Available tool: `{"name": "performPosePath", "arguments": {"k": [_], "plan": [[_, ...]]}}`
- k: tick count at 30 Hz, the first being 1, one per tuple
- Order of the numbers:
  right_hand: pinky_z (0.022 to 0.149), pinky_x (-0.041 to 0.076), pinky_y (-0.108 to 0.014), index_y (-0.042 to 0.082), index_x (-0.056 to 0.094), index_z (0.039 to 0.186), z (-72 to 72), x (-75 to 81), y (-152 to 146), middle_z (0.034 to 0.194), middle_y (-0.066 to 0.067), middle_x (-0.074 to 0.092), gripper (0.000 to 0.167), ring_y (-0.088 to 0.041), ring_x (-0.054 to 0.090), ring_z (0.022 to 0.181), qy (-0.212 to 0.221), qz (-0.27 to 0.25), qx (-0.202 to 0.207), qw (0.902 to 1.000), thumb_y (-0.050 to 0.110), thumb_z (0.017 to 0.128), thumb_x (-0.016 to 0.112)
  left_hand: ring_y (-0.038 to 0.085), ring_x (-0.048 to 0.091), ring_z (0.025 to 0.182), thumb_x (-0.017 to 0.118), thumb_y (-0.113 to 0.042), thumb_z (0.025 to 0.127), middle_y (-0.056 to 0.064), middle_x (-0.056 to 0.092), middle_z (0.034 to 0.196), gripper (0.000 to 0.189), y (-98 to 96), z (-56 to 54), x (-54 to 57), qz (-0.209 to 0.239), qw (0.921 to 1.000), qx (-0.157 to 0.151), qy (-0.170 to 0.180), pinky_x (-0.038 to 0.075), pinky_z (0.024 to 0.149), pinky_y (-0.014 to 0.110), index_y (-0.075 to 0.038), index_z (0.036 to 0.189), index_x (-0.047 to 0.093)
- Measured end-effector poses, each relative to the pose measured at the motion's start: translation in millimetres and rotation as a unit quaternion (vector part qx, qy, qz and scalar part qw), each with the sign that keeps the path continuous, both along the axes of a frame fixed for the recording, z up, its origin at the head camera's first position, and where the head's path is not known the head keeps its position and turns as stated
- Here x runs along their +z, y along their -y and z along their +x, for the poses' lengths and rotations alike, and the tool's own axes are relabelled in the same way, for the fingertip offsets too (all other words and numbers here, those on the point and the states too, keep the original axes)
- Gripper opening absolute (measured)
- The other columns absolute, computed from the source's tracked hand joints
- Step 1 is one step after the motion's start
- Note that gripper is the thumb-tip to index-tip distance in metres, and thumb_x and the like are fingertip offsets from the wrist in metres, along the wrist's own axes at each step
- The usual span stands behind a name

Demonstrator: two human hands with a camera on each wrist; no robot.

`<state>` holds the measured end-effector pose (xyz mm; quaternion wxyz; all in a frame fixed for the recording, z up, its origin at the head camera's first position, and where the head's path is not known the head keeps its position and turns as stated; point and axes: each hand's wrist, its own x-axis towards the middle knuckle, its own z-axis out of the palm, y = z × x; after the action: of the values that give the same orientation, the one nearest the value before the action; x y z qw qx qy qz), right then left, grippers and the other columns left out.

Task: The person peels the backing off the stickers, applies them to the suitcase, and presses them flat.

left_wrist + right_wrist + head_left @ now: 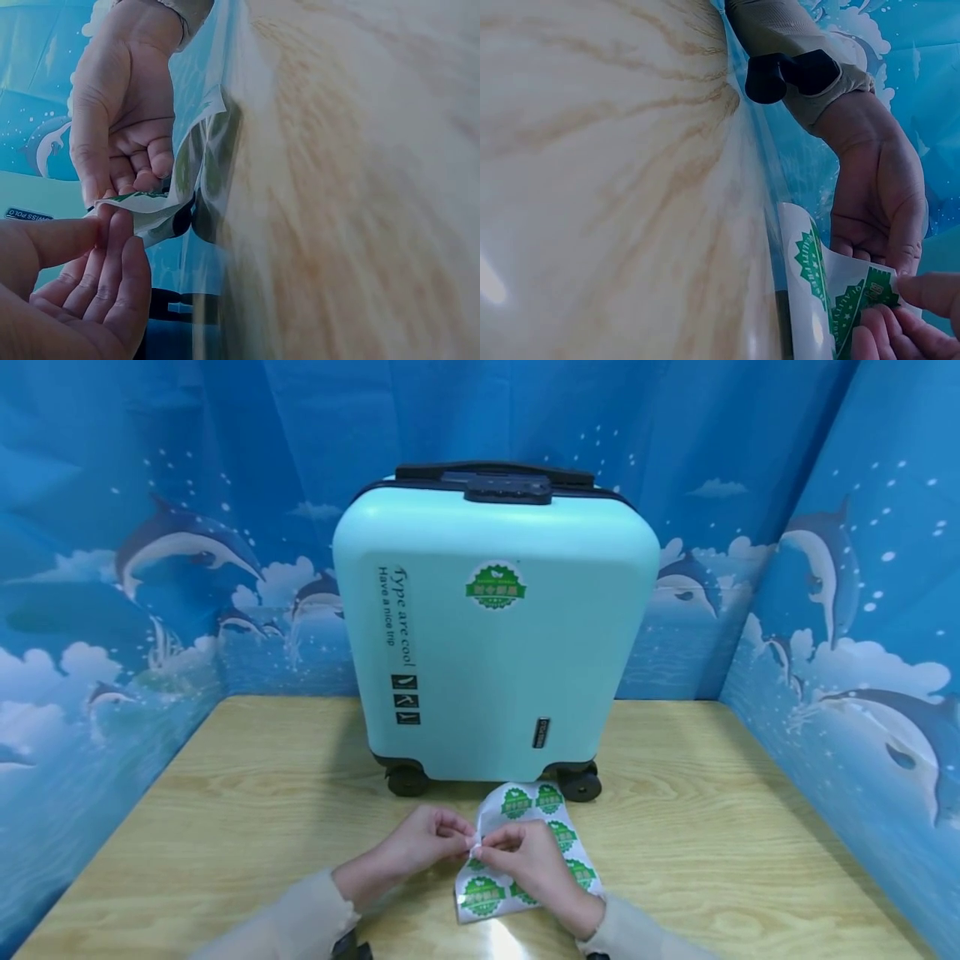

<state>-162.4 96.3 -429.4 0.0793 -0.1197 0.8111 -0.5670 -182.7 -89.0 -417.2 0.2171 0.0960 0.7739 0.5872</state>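
Observation:
A white sheet of round green stickers (483, 897) lies on the table in front of a mint-green suitcase (480, 660), its left side bent upward. My left hand (420, 843) pinches that raised edge between thumb and fingers. Right beside it, my right hand (536, 864) pinches the same edge, the two sets of fingertips almost meeting. The left wrist view has the lifted sheet (184, 176) curving up to both thumbs. Seen from the right wrist, a green sticker (881, 289) sits at the pinched edge. One green sticker (496, 586) is stuck on the suitcase's upper front.
The suitcase stands upright on black wheels (407, 780), close behind the sheet. Wood-grain tabletop (712, 835) extends to both sides. Blue dolphin-print curtains (847, 610) enclose the table at the back, left and right.

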Motion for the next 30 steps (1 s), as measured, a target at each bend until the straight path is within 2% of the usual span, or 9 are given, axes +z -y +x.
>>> {"name": "performPosePath", "arguments": {"k": [4, 11, 19, 23, 28, 30], "plan": [[0.059, 0.052, -0.018, -0.002, 0.069, 0.085, 0.1, -0.6, 1, 0.079, -0.011, 0.071, 0.013, -0.011, 0.062, 0.068, 0.003, 0.004, -0.002, 1.0, 0.008, 0.079, 0.073, 0.011, 0.062, 0.07, 0.066, -0.004, 0.084, 0.004, 0.068, 0.079, 0.013, -0.2, 0.6, 0.0, 0.007, 1.0, 0.0, 0.006, 0.056, 0.069, 0.029, 0.002, 0.095, 0.066], [0.06, 0.052, -0.018, -0.001, 0.068, 0.085, 0.5, -2.2, 0, 0.078, -0.008, 0.07, 0.016, -0.011, 0.062, 0.068, 0.018, -0.011, -0.008, 0.9997, 0.012, 0.078, 0.075, 0.014, 0.066, 0.075, 0.066, -0.004, 0.084, 0.007, 0.069, 0.084, 0.017, 1.3, 1.3, -1.2, 0.024, 0.9993, 0.007, 0.027, 0.057, 0.073, 0.03, 0.003, 0.099, 0.065], [0.062, 0.053, -0.018, -0.005, 0.067, 0.083, 2.2, -3.4, 2, 0.078, -0.012, 0.069, 0.013, -0.011, 0.063, 0.068, 0.005, -0.016, 0.005, 0.9998, 0.006, 0.079, 0.072, 0.015, 0.067, 0.076, 0.067, -0.003, 0.083, 0.008, 0.07, 0.085, 0.017, 1.7, 1.6, -4.2, 0.033, 0.9988, 0.018, 0.031, 0.057, 0.073, 0.031, 0.004, 0.099, 0.066], [0.061, 0.052, -0.016, -0.005, 0.067, 0.082, 4.3, 2.4, 3, 0.077, -0.012, 0.069, 0.011, -0.009, 0.062, 0.067, 0.017, -0.018, 0.006, 0.9997, 0.005, 0.08, 0.071, 0.015, 0.067, 0.076, 0.067, -0.003, 0.083, 0.008, 0.07, 0.086, 0.017, 1.7, 2.0, -3.6, 0.034, 0.9986, 0.025, 0.033, 0.057, 0.073, 0.031, 0.004, 0.099, 0.066], [0.059, 0.051, -0.014, -0.007, 0.067, 0.08, 11.3, 18.3, 6, 0.074, -0.013, 0.069, 0.01, -0.009, 0.062, 0.065, 0.024, -0.016, 0.0, 0.9996, 0.003, 0.079, 0.069, 0.015, 0.067, 0.076, 0.067, -0.003, 0.082, 0.008, 0.07, 0.085, 0.017, 1.5, 2.8, -3.0, 0.031, 0.9985, 0.032, 0.033, 0.057, 0.073, 0.031, 0.004, 0.099, 0.066], [0.059, 0.051, -0.015, -0.007, 0.067, 0.08, 10.7, 17.7, 6, 0.073, -0.013, 0.069, 0.009, -0.009, 0.062, 0.065, 0.029, -0.015, -0.005, 0.9994, 0.002, 0.078, 0.069, 0.015, 0.067, 0.075, 0.067, -0.003, 0.083, 0.008, 0.07, 0.084, 0.017, 1.6, 2.9, -3.6, 0.03, 0.9985, 0.032, 0.031, 0.057, 0.073, 0.031, 0.004, 0.098, 0.066]]}}
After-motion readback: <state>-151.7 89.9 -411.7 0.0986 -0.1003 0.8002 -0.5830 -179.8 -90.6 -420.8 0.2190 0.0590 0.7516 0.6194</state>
